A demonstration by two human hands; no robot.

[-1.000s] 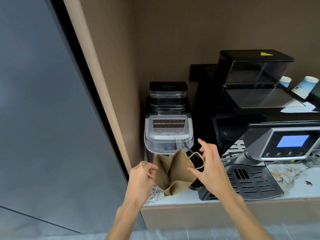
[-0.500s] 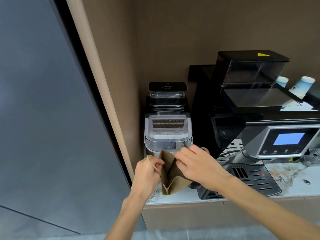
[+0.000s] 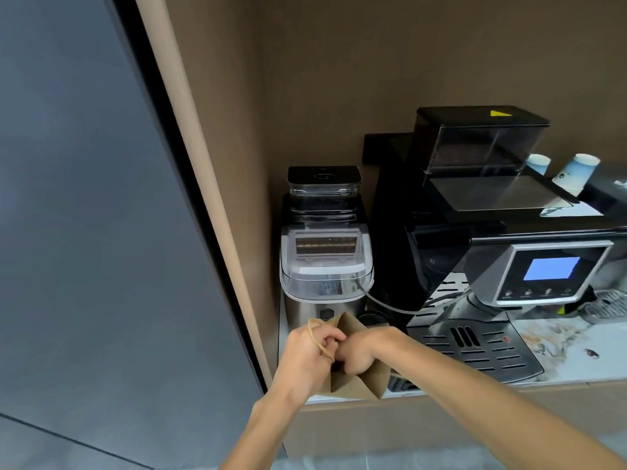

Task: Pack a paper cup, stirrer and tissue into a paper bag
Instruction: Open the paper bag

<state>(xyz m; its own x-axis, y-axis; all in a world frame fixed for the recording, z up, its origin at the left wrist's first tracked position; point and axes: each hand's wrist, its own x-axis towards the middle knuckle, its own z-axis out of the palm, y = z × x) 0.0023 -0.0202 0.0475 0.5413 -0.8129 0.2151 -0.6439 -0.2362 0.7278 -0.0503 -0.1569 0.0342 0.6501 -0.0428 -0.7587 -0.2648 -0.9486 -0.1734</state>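
A small brown paper bag (image 3: pixel 359 381) stands at the counter's front left corner. My left hand (image 3: pixel 310 356) grips its left rim, with the bag's cord handle looped over my knuckles. My right hand (image 3: pixel 361 351) is pushed down into the bag's mouth, fingers curled; what it holds, if anything, is hidden. Two upside-down blue-and-white paper cups (image 3: pixel 575 173) stand on top of the coffee machine at the far right. No stirrer or tissue is visible.
A black and silver coffee machine (image 3: pixel 502 266) fills the right of the niche, its drip tray (image 3: pixel 475 347) just right of the bag. A smaller silver appliance (image 3: pixel 324 262) stands behind the bag. A brown side wall (image 3: pixel 217 164) closes the left. The marble counter (image 3: pixel 556 344) shows at right.
My right hand has left the bag's right handle and gone down into the bag's mouth. The bag has shifted slightly toward the counter's front edge. My left hand keeps its grip.
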